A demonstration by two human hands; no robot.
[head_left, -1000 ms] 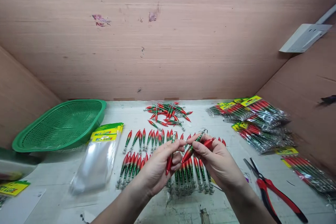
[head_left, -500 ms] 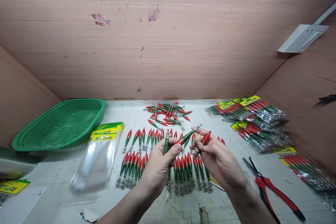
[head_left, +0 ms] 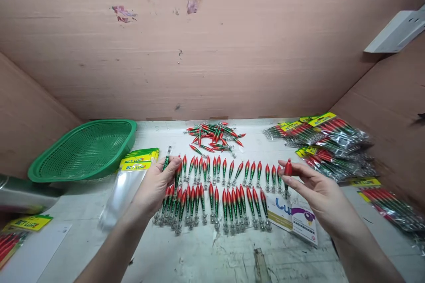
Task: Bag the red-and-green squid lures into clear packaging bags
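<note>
Left hand point(head_left: 152, 188) of the person grips a slim green squid jig point(head_left: 167, 159) between thumb and fingers, its hook end pointing up; a second jig shows right by the thumb tip, and whether it is held too cannot be told. Right hand point(head_left: 315, 188), well apart on the other side, pinches a red-nosed squid jig point(head_left: 288, 168) at its red end, nose up and hooks down, at the right end of the back row.

Between the hands, on a whitish, stained tabletop point(head_left: 186, 258), lie two rows of red-and-green jigs, noses pointing away from the person: a back row point(head_left: 225, 171) and a fuller front row point(head_left: 229, 208). Behind them is a loose pile of jigs point(head_left: 215, 136), lying at all angles. Just beside the front row, near the right wrist, rests a white, gold and purple printed card point(head_left: 303, 225).

To the left, near the left hand, are clear plastic bags point(head_left: 119, 192) with yellow and green headers reading BCT LURE, in front of a green mesh basket point(head_left: 36, 173). To the right, filled bags of jigs point(head_left: 341, 137) lie heaped against a pinkish wooden partition point(head_left: 388, 93)
</note>
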